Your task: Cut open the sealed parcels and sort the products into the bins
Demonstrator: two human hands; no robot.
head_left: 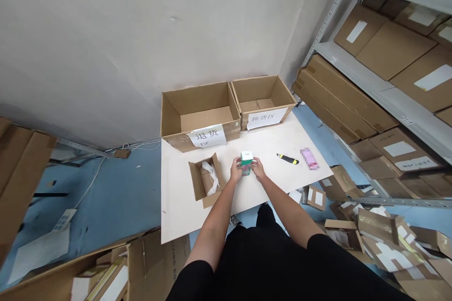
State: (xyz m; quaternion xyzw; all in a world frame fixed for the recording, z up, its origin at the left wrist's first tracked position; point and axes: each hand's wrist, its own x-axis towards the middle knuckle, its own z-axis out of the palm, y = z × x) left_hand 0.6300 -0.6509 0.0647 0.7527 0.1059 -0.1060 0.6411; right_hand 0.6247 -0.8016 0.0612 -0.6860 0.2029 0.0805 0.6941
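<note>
Between my two hands is a small green and white box [246,156], its white top facing up, above the white table. My left hand [236,169] grips its left side and my right hand [258,168] its right side. To the left on the table lies an open small cardboard box [198,182] with white paper [211,178] inside. Right of my hands rests a black and yellow utility knife [287,159]. Beyond it is a pink item [309,159], blurred out, so its kind cannot be made out.
Two open cardboard boxes with handwritten paper signs, a larger one [176,140] and a smaller one [245,123], stand at the back of the table [176,216]. Shelves [374,84] of cartons rise on the right. Discarded cartons [381,230] litter the floor at lower right; a big carton [151,263] stands lower left.
</note>
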